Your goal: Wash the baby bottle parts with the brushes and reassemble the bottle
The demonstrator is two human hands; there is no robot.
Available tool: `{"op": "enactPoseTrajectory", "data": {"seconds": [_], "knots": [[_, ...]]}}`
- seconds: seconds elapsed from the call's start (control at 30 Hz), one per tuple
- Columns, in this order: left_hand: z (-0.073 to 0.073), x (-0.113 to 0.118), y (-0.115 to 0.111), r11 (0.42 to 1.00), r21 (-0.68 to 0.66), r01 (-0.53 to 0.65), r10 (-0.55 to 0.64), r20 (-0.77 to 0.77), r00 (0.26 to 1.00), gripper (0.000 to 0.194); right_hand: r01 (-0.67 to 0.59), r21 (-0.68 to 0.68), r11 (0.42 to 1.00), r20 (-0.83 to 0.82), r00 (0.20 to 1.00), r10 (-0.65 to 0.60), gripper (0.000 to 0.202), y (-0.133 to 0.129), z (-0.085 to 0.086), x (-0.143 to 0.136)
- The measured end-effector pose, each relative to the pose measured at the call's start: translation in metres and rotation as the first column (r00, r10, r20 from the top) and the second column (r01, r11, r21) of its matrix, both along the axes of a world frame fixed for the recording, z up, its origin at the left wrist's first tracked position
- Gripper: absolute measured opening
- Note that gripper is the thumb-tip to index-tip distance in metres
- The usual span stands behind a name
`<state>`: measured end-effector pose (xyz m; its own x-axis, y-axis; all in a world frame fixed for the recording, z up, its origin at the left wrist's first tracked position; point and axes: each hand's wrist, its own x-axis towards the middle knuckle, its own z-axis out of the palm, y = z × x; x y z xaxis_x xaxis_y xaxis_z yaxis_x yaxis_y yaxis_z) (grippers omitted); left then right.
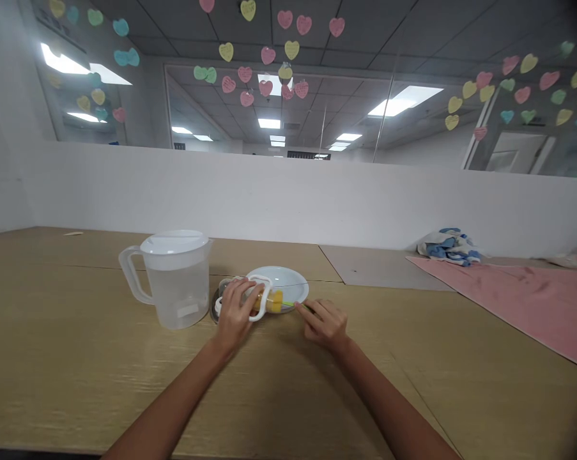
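From my seat far off, the wooden table (pixel 101 377) fills most of the lower view, and a white partition (pixel 288 198) runs along its far side. On the right I see a pink sheet (pixel 523 294) spread flat over the tabletop, with a grey panel (pixel 379 268) just beside it.

The biggest object near the hands is a translucent pitcher (pixel 180 287), upright on the left, its white lid on and its handle turned to the left. Behind the hands sits a shallow white dish (pixel 291 278). A crumpled blue-and-white cloth (pixel 448 248) lies by the upper edge of the pink sheet, well apart from the work.

I have the left hand (pixel 237 308) wrapped over a bottle (pixel 270 302), fingers curled and gripping it; the bottle lies on its side in front of the dish, between the two hands. The right hand (pixel 326 321) is partly closed, fingers bent, with a thin green stick (pixel 289 304) pinched at the thumb and forefinger.

Behind the left hand I make out the dark rim of a round container (pixel 214 313), mostly hidden. A white handle (pixel 268 296) loops around the bottle, and its yellow collar (pixel 277 301) points right. The stick reaches that collar; whether its tip goes inside, I cannot tell.
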<state>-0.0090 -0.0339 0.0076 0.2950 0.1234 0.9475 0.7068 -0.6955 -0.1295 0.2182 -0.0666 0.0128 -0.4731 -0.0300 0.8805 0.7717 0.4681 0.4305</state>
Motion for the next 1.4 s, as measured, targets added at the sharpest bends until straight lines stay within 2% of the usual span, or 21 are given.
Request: {"op": "enactPoseTrajectory", "data": {"seconds": [0.13,0.33,0.57,0.73,0.93,1.07,1.13,1.17,1.3,1.4], "knots": [[-0.002,0.013,-0.008,0.998,0.016,0.068,-0.067,-0.056,0.996,0.049,-0.034,-0.024,0.999,-0.012,0.999,0.034,0.035,0.0,-0.007,-0.011],[0.002,0.006,-0.003,0.977,-0.206,0.06,-0.046,0.073,0.996,0.047,-0.03,0.001,1.0,-0.094,0.995,0.03,0.033,0.005,-0.003,-0.008],[0.005,0.004,-0.001,0.955,-0.289,0.073,-0.034,0.137,0.99,0.047,-0.005,0.054,0.999,-0.086,0.996,0.01,0.029,0.003,0.007,-0.002],[0.005,-0.003,0.004,0.966,-0.26,-0.02,0.049,0.106,0.993,0.049,-0.009,0.017,1.0,-0.146,0.989,0.011,0.029,0.004,0.01,0.003],[0.011,-0.003,0.011,0.985,-0.105,-0.135,0.135,-0.015,0.991,0.049,-0.004,-0.078,0.997,-0.286,0.958,-0.019,0.029,0.012,0.002,0.008],[0.01,-0.01,0.019,0.963,-0.087,-0.254,0.253,-0.029,0.967,0.045,0.019,-0.195,0.981,-0.479,0.87,-0.113,0.029,0.018,-0.004,0.016],[0.008,-0.015,0.024,0.956,-0.092,-0.278,0.274,-0.055,0.96,0.045,0.08,-0.315,0.946,-0.574,0.778,-0.257,0.031,0.02,-0.006,0.023],[0.008,-0.018,0.025,0.957,-0.091,-0.274,0.268,-0.074,0.961,0.044,0.109,-0.398,0.911,-0.59,0.73,-0.345,0.032,0.021,-0.007,0.026],[0.011,-0.021,0.024,0.963,-0.127,-0.237,0.228,-0.081,0.97,0.043,0.148,-0.722,0.676,-0.484,0.591,-0.646,0.037,0.025,-0.009,0.036],[0.014,-0.018,0.017,0.956,-0.218,-0.196,0.222,0.103,0.969,0.039,0.107,-0.836,0.539,-0.417,0.514,-0.75,0.039,0.03,-0.012,0.042]]}}
